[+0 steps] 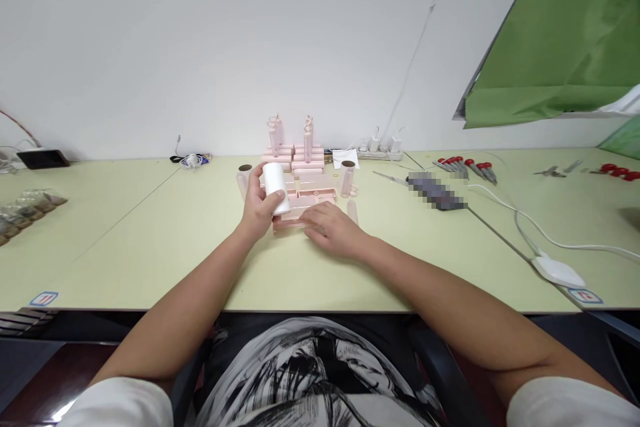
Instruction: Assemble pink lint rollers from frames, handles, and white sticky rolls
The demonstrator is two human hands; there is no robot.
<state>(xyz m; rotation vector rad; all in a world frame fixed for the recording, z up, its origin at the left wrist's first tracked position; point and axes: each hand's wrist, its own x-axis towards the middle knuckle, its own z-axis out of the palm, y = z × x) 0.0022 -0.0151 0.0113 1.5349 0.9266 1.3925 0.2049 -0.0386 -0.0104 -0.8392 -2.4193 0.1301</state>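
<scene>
My left hand (256,208) is wrapped round a white roll (277,185), tilted slightly above the table. My right hand (334,230) lies with its fingertips on a pink box (289,221) just right of the roll; whether they pinch anything there is hidden. Behind this box sits another open pink box (325,193). A clear roll with a brown core (347,181) stands to the right, and a similar roll (243,180) stands partly behind my left hand. A small clear tube (353,212) lies beside my right hand.
Stacked pink boxes (307,165) with pinkish bottles (308,140) on top stand by the wall. To the right lie a grey, partly pixelated tool (435,191), red-ended tools (473,165) and a white cable (555,240). Bagged items (30,210) lie far left.
</scene>
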